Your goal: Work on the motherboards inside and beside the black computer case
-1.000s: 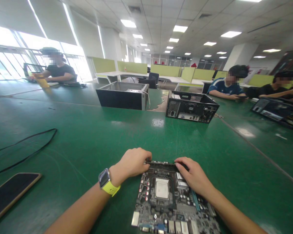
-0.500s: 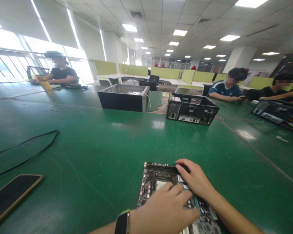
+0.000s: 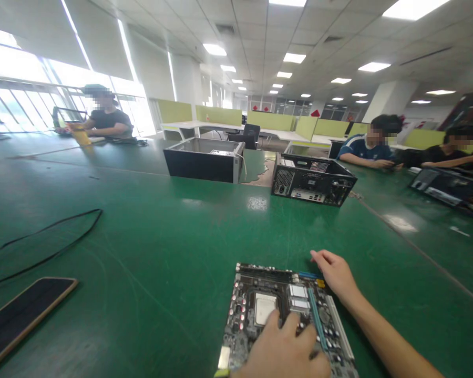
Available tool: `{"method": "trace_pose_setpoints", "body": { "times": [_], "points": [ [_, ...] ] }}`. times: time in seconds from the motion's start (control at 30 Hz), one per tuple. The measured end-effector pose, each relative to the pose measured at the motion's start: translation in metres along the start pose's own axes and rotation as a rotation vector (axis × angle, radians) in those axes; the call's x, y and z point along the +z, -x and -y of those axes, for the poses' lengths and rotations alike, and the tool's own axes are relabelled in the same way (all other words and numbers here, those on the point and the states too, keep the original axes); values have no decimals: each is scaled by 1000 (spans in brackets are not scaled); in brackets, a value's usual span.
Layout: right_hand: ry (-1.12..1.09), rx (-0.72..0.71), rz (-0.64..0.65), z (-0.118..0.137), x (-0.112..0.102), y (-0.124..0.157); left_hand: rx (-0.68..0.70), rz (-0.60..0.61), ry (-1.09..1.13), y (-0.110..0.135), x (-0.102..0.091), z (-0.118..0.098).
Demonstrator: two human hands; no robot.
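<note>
A motherboard lies flat on the green table in front of me. A pale square processor sits in its socket, and light metal heatsinks and a blue slot are farther right. My left hand is over the board's lower middle, palm down, fingers apart and bent towards it; their tips partly hide the board. Beside the board's upper right corner is my right hand, its fingers drawn together in a pinch. Whatever those fingers may hold is hidden.
A phone and a black cable lie at left. Two open computer cases, a dark one and a black one, stand ahead. Another case is near people seated at right. One person sits far left.
My right hand has moved right, off the motherboard's top edge. My left hand has dropped lower and nearer to me, uncovering the processor. The view has shifted slightly.
</note>
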State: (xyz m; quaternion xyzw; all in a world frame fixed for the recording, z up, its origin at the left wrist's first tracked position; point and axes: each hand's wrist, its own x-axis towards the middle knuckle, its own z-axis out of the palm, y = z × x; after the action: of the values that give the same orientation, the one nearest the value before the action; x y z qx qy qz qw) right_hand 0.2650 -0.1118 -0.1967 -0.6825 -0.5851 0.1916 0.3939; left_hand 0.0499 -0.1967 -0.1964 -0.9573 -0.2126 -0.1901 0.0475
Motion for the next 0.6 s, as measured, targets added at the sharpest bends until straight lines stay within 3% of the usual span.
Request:
{"method": "trace_pose_setpoints", "body": {
  "times": [0.13,0.3,0.43,0.6],
  "points": [
    [39,-44,28,-2,2,-1,0,100,34,1,-12,8],
    [49,-38,15,-2,0,-2,-152,290,148,12,-54,48],
    [42,-55,21,1,-1,0,-315,296,108,40,-79,120],
    [62,-74,28,3,2,1,-523,316,43,107,-112,245]
  ]
}}
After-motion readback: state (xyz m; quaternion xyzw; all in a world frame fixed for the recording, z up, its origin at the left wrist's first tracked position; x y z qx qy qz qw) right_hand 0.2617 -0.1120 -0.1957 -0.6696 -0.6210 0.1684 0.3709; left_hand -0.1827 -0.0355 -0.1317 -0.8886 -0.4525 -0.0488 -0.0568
